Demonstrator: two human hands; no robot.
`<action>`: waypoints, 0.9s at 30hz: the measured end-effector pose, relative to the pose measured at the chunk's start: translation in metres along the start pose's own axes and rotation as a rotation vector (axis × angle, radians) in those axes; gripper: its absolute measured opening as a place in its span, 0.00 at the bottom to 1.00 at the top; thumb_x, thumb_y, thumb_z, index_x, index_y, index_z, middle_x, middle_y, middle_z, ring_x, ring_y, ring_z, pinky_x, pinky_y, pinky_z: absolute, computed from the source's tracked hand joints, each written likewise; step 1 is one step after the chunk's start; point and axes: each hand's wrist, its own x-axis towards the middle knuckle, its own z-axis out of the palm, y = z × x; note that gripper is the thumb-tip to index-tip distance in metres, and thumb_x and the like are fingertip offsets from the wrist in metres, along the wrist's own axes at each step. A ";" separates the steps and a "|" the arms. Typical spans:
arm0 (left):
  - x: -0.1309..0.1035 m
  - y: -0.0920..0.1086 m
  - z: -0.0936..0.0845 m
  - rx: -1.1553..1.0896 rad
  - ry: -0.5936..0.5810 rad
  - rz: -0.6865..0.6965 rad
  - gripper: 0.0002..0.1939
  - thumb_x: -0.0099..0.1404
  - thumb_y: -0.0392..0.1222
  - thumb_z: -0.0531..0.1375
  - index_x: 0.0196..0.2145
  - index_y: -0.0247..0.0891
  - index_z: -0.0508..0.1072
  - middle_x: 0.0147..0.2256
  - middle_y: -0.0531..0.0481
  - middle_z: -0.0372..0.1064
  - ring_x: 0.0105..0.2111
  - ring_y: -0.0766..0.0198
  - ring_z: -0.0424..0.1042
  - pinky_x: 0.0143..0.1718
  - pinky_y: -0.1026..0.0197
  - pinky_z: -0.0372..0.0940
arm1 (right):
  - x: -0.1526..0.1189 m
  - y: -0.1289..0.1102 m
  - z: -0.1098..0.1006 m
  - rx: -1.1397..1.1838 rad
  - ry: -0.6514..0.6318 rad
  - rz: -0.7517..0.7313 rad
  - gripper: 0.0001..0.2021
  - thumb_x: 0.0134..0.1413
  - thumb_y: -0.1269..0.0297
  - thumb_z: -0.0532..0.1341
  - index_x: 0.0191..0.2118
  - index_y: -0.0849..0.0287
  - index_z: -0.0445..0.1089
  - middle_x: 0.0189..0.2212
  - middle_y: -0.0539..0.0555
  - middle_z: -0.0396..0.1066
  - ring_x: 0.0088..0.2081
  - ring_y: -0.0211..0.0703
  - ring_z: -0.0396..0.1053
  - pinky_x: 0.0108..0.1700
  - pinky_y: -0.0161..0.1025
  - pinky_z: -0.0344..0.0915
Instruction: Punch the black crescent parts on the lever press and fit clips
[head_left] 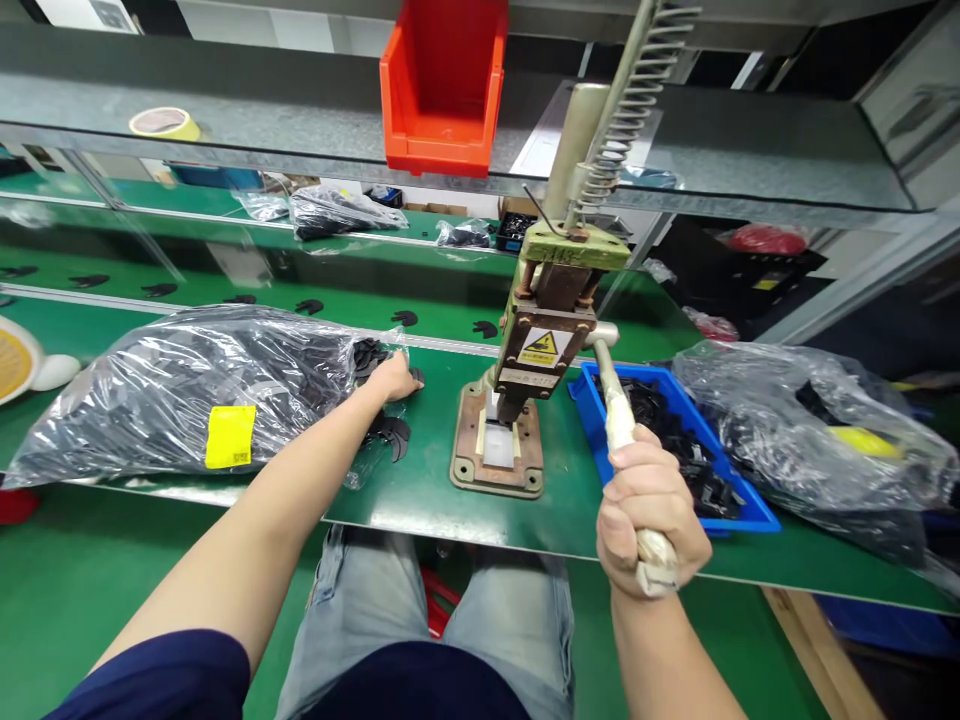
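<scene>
The person's left hand [394, 378] is at the mouth of a large clear bag [172, 375] lying on the green bench [431, 485]. Its grip is drawn in, with a dark piece showing at the fingertips; the hand covers much of this spot, so I cannot tell whether the fingers are fully closed on that piece. Black pieces [369, 355] fill the bag's open end, and a few curved ones [394, 432] lie just in front of the hand. A yellow label [231, 436] is on the bag.

The right hand [651, 510] has its grip closed firmly around the pale, wrapped end of the lever [616, 400] on a hand press [551, 345]. The press stands on the bench between the hands, a whitish block [499, 446] on its base beneath the ram. To its right is a blue tray [761, 512] of black parts, beside another clear bag [795, 400]. Behind the bench, curved black pieces lie spaced along a green strip [442, 322].
</scene>
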 end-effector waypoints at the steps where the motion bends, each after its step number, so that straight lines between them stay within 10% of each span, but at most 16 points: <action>1: -0.003 0.004 0.004 -0.022 -0.013 0.019 0.24 0.57 0.48 0.73 0.47 0.38 0.71 0.40 0.43 0.80 0.43 0.52 0.79 0.41 0.60 0.66 | 0.000 0.000 0.000 -0.001 0.005 -0.005 0.08 0.51 0.70 0.65 0.25 0.55 0.67 0.26 0.47 0.69 0.38 0.46 0.73 0.60 0.68 0.68; 8: -0.032 0.034 0.018 -0.182 -0.048 0.172 0.17 0.58 0.45 0.71 0.24 0.42 0.65 0.23 0.53 0.69 0.31 0.59 0.73 0.32 0.62 0.61 | -0.001 0.000 0.002 -0.013 0.010 -0.017 0.09 0.53 0.69 0.65 0.26 0.55 0.67 0.26 0.48 0.69 0.39 0.46 0.73 0.60 0.68 0.68; 19: -0.086 0.067 0.023 -0.967 -0.302 0.077 0.25 0.61 0.63 0.68 0.28 0.39 0.66 0.23 0.54 0.68 0.21 0.69 0.68 0.24 0.65 0.64 | -0.004 -0.001 0.000 0.006 -0.004 0.005 0.08 0.55 0.67 0.65 0.27 0.54 0.68 0.27 0.48 0.69 0.40 0.47 0.73 0.62 0.69 0.67; 27: -0.107 0.087 0.032 -1.142 -0.416 0.100 0.29 0.45 0.45 0.81 0.37 0.35 0.71 0.26 0.55 0.73 0.22 0.71 0.71 0.27 0.67 0.67 | -0.004 0.000 -0.001 0.019 -0.014 -0.001 0.07 0.52 0.71 0.66 0.27 0.55 0.68 0.28 0.48 0.69 0.41 0.47 0.74 0.63 0.68 0.67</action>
